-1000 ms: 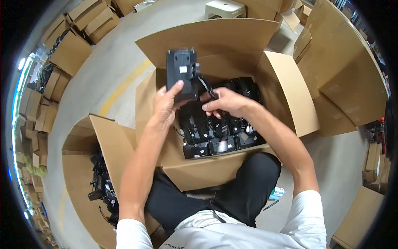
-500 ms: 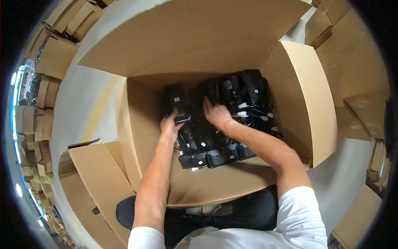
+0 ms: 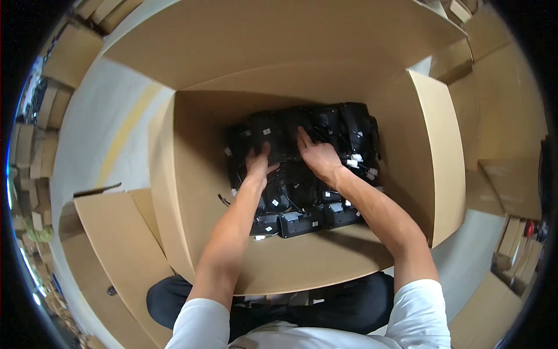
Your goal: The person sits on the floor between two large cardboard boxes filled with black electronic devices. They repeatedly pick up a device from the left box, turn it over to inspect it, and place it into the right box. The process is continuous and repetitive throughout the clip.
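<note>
Both hands, left hand (image 3: 257, 166), right hand (image 3: 317, 157), spread flat on boxy black adapters (image 3: 302, 174), deep corrugated carton (image 3: 192, 192)

Both hands, left hand (image 3: 258, 164) and right hand (image 3: 317, 156), press flat on black devices (image 3: 302, 168) inside open cardboard box (image 3: 192, 192); more boxes (image 3: 35, 151) at 9 o'clock.

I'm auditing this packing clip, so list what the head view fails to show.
- Head view: left hand and right hand lie on the black devices; palms hide any grip.
- Lower layers: hidden by the top devices.
- White labels: too small to read.
- Cardboard box floor: covered.
</note>
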Demonstrator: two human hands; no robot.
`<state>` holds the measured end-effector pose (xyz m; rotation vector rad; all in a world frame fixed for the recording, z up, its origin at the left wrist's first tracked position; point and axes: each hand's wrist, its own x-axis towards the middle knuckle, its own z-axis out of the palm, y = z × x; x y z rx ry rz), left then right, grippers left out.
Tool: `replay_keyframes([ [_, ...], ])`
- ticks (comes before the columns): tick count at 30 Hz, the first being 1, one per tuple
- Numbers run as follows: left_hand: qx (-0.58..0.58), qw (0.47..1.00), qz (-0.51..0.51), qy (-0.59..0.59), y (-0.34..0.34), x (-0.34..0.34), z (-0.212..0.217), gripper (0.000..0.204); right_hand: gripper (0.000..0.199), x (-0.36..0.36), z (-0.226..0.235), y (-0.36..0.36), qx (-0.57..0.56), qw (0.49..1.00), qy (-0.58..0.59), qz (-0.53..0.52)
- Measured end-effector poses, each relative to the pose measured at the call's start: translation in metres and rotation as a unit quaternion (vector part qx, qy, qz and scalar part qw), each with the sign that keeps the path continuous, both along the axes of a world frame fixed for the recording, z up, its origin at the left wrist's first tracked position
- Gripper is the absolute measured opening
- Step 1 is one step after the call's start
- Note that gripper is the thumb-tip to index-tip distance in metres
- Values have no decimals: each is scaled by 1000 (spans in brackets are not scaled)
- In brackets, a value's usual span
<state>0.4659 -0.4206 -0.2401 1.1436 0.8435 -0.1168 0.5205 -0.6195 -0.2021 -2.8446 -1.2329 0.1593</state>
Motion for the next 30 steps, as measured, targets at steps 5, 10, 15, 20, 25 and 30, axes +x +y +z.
replay_keyframes([
  [5, 328, 910, -192, 167, -7, 15, -17, 87, 76, 5, -2, 20, -95, 981, 134, -101],
  [10, 435, 812, -388, -37, 24, 2, 151, 38, 112, 12, 31, 37, -108, 975, 191, -24],
  [15, 549, 712, -253, -358, 116, -109, 353, 40, 104, -21, 74, 34, -68, 992, 109, 0],
  [20, 673, 714, 65, -185, 302, -322, 362, 40, 80, -49, 120, -35, -40, 994, 103, 1],
  [25, 670, 674, -26, 312, 423, -499, 185, 53, 58, -87, 175, -40, -89, 963, 249, -45],
  [30, 768, 569, -86, 282, 469, -532, 174, 19, 50, -158, 273, 75, 76, 968, 235, 41],
])
